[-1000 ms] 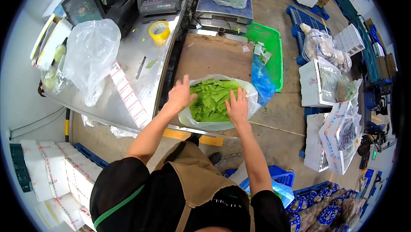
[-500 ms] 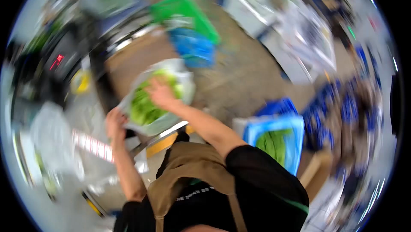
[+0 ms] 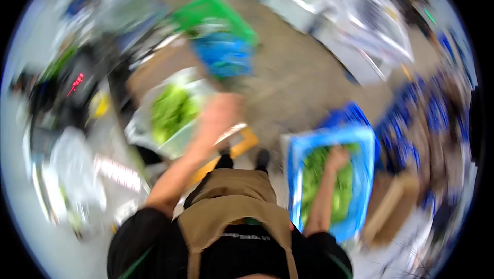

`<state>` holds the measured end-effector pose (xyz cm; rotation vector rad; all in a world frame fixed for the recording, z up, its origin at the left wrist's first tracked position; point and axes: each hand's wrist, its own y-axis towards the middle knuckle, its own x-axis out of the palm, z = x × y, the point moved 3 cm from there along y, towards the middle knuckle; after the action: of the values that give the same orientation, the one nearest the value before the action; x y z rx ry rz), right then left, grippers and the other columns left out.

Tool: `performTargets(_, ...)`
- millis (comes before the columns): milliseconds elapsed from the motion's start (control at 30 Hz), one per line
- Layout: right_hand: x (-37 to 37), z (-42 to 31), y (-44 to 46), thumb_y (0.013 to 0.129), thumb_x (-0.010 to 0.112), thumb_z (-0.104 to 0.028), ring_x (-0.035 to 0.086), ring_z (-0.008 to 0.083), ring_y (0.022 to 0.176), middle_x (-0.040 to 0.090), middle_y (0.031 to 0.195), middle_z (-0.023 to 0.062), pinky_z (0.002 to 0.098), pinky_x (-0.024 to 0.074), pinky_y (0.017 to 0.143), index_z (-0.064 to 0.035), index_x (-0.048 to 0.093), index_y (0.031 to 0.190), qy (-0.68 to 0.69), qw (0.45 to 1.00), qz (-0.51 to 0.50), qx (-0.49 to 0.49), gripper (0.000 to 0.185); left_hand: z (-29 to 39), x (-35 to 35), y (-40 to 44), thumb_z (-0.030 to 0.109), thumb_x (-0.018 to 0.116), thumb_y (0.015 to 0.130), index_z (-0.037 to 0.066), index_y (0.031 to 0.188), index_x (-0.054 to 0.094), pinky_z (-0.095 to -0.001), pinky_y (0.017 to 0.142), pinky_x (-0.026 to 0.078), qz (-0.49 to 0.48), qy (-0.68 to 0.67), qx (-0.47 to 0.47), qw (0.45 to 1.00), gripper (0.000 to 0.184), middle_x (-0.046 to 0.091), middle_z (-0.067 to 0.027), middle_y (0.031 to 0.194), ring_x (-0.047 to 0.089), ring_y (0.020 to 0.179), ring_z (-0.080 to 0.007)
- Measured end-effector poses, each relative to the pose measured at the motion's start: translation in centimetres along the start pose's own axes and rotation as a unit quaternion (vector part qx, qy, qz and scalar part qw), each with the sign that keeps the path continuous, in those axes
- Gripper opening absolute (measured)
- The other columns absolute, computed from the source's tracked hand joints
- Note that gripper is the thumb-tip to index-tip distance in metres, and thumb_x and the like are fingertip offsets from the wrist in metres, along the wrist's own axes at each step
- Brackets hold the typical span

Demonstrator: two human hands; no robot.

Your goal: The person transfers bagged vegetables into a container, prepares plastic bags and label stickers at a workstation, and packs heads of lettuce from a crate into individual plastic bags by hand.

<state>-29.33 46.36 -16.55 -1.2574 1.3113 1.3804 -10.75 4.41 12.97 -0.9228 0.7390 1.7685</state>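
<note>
A white plastic bag [image 3: 139,124], its mouth spread open around bright green leafy vegetables [image 3: 174,111], sits on a brown surface to my left. My left hand [image 3: 224,114] is at the bag's right side, so smeared by motion that its fingers do not show. On my right, a crate lined with blue plastic [image 3: 366,176] holds more leafy greens [image 3: 321,191]. My right hand [image 3: 337,158] is down among these leaves near the crate's far end. Its fingertips are blurred and partly hidden, and I cannot make out whether they grip any leaves.
A scale with a red display [image 3: 75,84] stands at the left, near a clear plastic bag [image 3: 77,160]. Ahead are a green crate [image 3: 226,14] and a blue bag [image 3: 224,55]. White foam boxes [image 3: 350,55] stand beyond the floor. A cardboard box [image 3: 393,207] adjoins the blue-lined crate.
My right hand has left the greens in the white bag and moved right into the blue-lined crate. My left hand has moved from the bag's left edge to its right side.
</note>
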Motion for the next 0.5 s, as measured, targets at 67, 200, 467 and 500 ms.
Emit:
performTargets(67, -2.0, 5.7, 0.0, 0.079, 0.070, -0.024, 0.061, 0.0255, 0.076, 0.065, 0.097, 0.0174, 0.0411, 0.0514, 0.071, 0.0059, 0.063, 0.101, 0.370, 0.887, -0.012, 0.275, 0.038, 6.4, 5.3, 1.3, 0.027, 0.061, 0.079, 0.002, 0.109, 0.056, -0.0424, 0.084, 0.041, -0.089, -0.003, 0.160, 0.983, 0.039, 0.057, -0.0157, 0.107, 0.054, 0.099, -0.0244)
performTargets(200, 3.8, 17.3, -0.6, 0.065, 0.080, -0.039, 0.055, 0.0272, 0.085, 0.059, 0.104, 0.0163, 0.0420, 0.0490, 0.074, 0.0150, 0.054, 0.104, 0.433, 0.769, -0.046, 0.469, 0.072, 18.4, 20.2, -4.8, 0.029, 0.062, 0.076, 0.006, 0.099, 0.061, -0.0551, 0.083, 0.040, -0.276, 0.174, 0.438, 0.838, 0.033, 0.061, -0.0123, 0.098, 0.057, 0.093, -0.0259)
performTargets(467, 9.0, 16.6, 1.5, 0.066, 0.080, -0.036, 0.055, 0.0276, 0.088, 0.056, 0.107, 0.0160, 0.0400, 0.0488, 0.072, 0.0078, 0.055, 0.108, 0.406, 0.704, -0.077, 0.577, 0.066, 17.5, 25.6, -6.7, 0.032, 0.060, 0.075, 0.012, 0.071, 0.067, -0.0423, 0.071, 0.036, -0.308, 0.051, 0.292, 0.904, 0.022, 0.063, -0.0069, 0.065, 0.061, 0.065, -0.0245)
performTargets(500, 8.5, 15.3, 2.1, 0.068, 0.078, -0.032, 0.055, 0.0280, 0.086, 0.057, 0.106, 0.0156, 0.0394, 0.0480, 0.070, 0.0069, 0.056, 0.106, 0.400, 0.747, -0.001, 0.531, 0.058, 15.6, 24.3, -6.5, 0.033, 0.060, 0.075, 0.011, 0.071, 0.067, -0.0419, 0.072, 0.037, -0.324, 0.077, 0.262, 0.906, 0.024, 0.063, -0.0083, 0.066, 0.061, 0.066, -0.0252)
